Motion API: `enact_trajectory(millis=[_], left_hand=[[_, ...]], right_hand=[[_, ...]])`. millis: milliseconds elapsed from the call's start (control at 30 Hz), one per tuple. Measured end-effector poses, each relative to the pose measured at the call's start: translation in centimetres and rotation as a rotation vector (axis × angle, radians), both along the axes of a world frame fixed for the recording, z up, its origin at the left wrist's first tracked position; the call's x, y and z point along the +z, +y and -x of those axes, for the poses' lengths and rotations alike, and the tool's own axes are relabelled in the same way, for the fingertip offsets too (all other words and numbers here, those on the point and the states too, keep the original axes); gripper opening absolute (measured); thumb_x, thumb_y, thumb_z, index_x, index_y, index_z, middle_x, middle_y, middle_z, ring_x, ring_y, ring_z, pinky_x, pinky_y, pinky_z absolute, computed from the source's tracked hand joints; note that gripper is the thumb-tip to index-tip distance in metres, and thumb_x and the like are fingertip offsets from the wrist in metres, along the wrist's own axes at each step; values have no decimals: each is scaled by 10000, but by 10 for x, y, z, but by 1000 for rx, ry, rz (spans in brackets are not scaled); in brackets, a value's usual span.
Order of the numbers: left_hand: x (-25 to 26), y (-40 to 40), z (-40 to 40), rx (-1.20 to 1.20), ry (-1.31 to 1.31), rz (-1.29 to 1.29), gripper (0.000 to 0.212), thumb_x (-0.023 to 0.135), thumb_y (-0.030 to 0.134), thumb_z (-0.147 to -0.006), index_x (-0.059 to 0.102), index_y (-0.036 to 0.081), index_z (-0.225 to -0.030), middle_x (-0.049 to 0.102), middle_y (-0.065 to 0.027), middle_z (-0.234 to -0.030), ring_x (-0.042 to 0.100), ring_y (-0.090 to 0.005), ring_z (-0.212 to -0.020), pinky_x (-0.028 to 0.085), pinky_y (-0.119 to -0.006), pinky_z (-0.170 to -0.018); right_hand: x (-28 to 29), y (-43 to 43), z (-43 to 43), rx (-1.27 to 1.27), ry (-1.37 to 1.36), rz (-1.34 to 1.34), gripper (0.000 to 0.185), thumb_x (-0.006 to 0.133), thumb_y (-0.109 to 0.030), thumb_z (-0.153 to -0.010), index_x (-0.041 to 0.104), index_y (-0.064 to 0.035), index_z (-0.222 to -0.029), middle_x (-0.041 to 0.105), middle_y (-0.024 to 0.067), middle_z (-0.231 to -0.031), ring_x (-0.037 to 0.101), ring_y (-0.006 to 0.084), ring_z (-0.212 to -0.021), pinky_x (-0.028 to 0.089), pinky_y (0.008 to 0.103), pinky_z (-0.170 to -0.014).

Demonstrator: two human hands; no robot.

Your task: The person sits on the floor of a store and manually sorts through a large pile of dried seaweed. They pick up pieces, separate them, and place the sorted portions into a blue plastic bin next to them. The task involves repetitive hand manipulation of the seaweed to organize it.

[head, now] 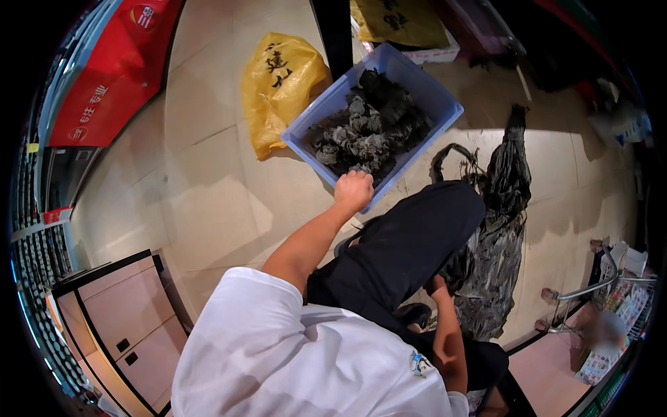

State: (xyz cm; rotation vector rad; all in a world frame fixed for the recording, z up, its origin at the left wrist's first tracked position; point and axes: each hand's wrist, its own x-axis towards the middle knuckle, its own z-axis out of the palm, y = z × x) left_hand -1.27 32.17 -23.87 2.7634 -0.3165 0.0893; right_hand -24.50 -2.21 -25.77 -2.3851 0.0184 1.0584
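Note:
A blue plastic bin [447, 121] stands on the floor before me, with several crumpled bundles of dark dried seaweed, probably kelp [371, 143], lying in it. Over the bin's near corner, my left hand [354, 190] has its fingers curled around the edge of a greyish bundle. My right hand [435, 285] is low beside my leg, against a long heap of dried seaweed fronds [492, 260] spread on the floor. My leg and shadow hide most of its fingers, so what they grip does not show. The heap narrows to a gathered end [516, 135] away from me.
A yellow plastic sack with writing [281, 88] leans by the bin's left side. Behind the bin are a dark post [333, 36] and another yellow sack [401, 23]. A metal-framed cart [607, 286] stands at right, a cabinet [127, 323] at lower left, a red-fronted display [112, 73] at upper left.

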Motion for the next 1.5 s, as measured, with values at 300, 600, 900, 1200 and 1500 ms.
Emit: enact_trajectory(millis=[300,600,900,1200,1500], left_hand=[[11,-3,-5,-48,178,-87,204,529,245,-803,667,94,-805,666,-114,-838,633,-286,-846,494,-432,-693],[18,-6,0,-44,326,-96,261,484,231,-835,695,79,-862,695,-149,-928,661,-314,-899,518,-460,-718],[-2,5,13,-167,188,84,231,477,193,-836,685,141,-921,692,-130,-879,662,-304,-860,483,-466,-723],[23,13,10,-370,439,-92,430,458,516,-908,635,146,-1037,671,-110,-982,604,-321,-993,261,-609,-965],[5,20,13,-444,352,-230,586,453,636,-880,595,143,-1162,662,-92,-1020,583,-296,-1041,266,-624,-973]], right_hand=[[-96,51,9,275,-91,12,536,475,-280,-941,395,-92,-1436,405,175,-1458,416,353,-1316,403,434,-1034],[207,-79,32,-34,-260,591,260,544,-198,-831,633,-98,-1053,621,171,-1070,568,354,-1048,464,458,-875],[203,-254,55,-692,-827,827,198,582,-79,-786,617,-27,-974,630,204,-930,595,390,-904,478,459,-801],[89,-330,118,-699,-459,546,112,595,-76,-735,636,7,-798,651,190,-779,654,333,-760,515,422,-682],[97,-290,88,-882,-324,187,144,564,-79,-742,641,13,-821,644,168,-697,650,278,-634,519,398,-593]])
